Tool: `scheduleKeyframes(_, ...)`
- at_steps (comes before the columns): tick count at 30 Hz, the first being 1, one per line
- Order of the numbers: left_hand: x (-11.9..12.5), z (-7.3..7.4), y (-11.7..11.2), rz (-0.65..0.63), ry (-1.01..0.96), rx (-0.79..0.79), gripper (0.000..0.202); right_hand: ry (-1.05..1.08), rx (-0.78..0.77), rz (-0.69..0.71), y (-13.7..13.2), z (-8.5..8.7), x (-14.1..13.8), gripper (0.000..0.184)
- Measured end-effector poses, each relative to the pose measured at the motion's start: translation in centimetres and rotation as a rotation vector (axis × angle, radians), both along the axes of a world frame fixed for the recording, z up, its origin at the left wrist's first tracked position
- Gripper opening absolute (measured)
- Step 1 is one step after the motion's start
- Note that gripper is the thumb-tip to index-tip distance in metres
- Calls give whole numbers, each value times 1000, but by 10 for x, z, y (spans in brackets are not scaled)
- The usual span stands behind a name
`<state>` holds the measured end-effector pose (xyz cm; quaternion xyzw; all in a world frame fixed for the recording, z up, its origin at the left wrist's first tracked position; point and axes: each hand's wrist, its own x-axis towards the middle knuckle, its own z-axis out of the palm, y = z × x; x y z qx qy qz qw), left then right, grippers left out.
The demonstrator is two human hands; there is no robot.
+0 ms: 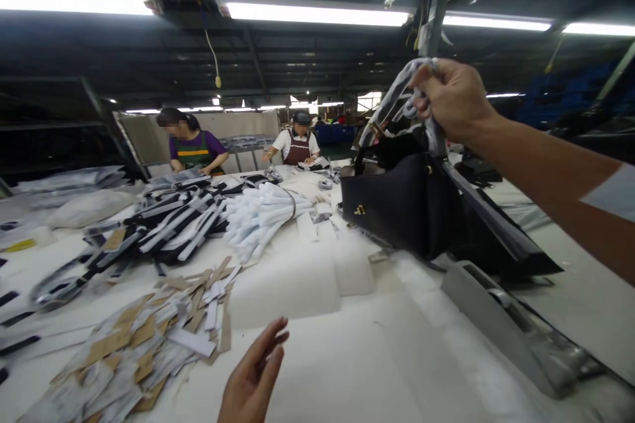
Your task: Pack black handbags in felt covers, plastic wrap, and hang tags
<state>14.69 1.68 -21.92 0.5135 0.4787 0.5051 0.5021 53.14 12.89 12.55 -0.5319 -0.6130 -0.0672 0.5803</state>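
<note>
right hand [454, 102] clenched on wrapped handle [397, 102], black handbag [401, 205] lifted above white table [347, 357]; left hand [253, 377] open, empty, near card tags [139, 344].

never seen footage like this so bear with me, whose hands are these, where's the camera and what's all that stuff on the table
There is no machine here. A person wears one camera on the head, looking forward and down, so the two bare hands at the picture's edges are that person's own. The right hand is raised, its grip shut on the wrapped handle of a black handbag; whether the bag's base touches the white table is unclear. The left hand is open above the table and holds nothing. On the table lie a heap of card and paper tags, a pile of black and white straps and a tied bundle of white strips. Two other people work at the far end.
</note>
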Motion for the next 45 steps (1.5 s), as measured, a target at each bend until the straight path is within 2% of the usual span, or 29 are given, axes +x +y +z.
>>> scheduleKeyframes(2,2,13,-2,7,-100,4,63,341,-46,433,-28,-13,-39,24)
scheduleKeyframes(3,1,16,-3,16,-169,-32,63,475,-82,610,-43,-20,-57,18)
scheduleKeyframes(4,-1,17,-6,18,-247,-78,63,548,-125,723,-56,-29,-74,19)
scheduleKeyframes(7,-18,11,-25,-3,-494,-248,57,759,-285,949,-87,-62,-116,17)
scheduleKeyframes(9,-35,5,-45,-45,-614,-392,54,1003,-378,1092,-95,-92,-132,14)
scheduleKeyframes(10,-44,3,-57,-64,-655,-460,53,1122,-408,1114,-94,-109,-137,14)
scheduleKeyframes(11,-52,1,-70,-80,-687,-515,51,1204,-423,1081,-91,-128,-141,15)
scheduleKeyframes(13,-68,0,-94,-67,-739,-567,50,1228,-440,854,-83,-170,-147,19)
scheduleKeyframes(17,-90,4,-125,134,-721,-533,49,1128,-596,576,-75,-259,-160,21)
scheduleKeyframes(19,-98,5,-131,166,-577,-487,53,1015,-703,458,-80,-296,-164,20)
scheduleKeyframes(21,-105,5,-133,188,-316,-397,58,863,-804,346,-91,-320,-162,32)
scheduleKeyframes(23,-113,5,-133,273,38,-225,60,703,-864,235,-105,-329,-152,40)
scheduleKeyframes(25,-118,7,-135,324,397,33,54,586,-873,136,-125,-322,-137,36)
scheduleKeyframes(26,-119,10,-136,294,553,169,50,526,-863,111,-139,-315,-131,32)
scheduleKeyframes(28,-116,18,-138,98,781,431,47,302,-814,158,-173,-297,-123,35)
scheduleKeyframes(31,-100,27,-134,-350,1005,726,64,-219,-698,418,-235,-277,-134,46)
scheduleKeyframes(32,-94,28,-131,-476,1071,779,74,-347,-682,497,-254,-276,-141,52)
scheduleKeyframes(34,-84,24,-125,-653,1195,808,96,-561,-663,565,-284,-284,-157,68)
scheduleKeyframes(36,-79,19,-120,-739,1277,785,111,-712,-661,562,-301,-301,-169,83)
scheduleKeyframes(38,-77,14,-116,-781,1310,772,116,-799,-672,528,-304,-318,-174,93)
scheduleKeyframes(41,-77,11,-112,-801,1320,815,105,-869,-669,513,-295,-330,-171,94)
scheduleKeyframes(45,-73,4,-103,-753,1325,932,72,-922,-616,560,-275,-335,-161,85)
